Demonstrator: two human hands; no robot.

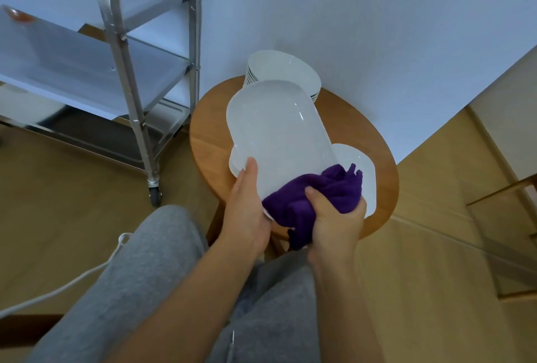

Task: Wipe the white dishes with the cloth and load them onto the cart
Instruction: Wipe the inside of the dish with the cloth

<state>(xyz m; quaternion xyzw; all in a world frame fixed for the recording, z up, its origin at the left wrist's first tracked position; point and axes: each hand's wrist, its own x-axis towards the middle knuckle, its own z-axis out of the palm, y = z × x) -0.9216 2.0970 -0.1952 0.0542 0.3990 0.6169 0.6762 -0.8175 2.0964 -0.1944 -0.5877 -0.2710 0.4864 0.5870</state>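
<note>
The left hand (247,211) had a grip on the near rim of an oblong white dish (279,141), tilted above the round tabletop (212,141); the right hand (334,217) clutched the purple cloth (325,191) against its near end; glazed, stiff, probably slick and breakable, best held by the rim; 1 cart (87,71) stood left.

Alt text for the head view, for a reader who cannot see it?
Left hand holds a white oblong dish over a round wooden table while the right hand wipes it with a purple cloth. A metal cart stands left.
</note>
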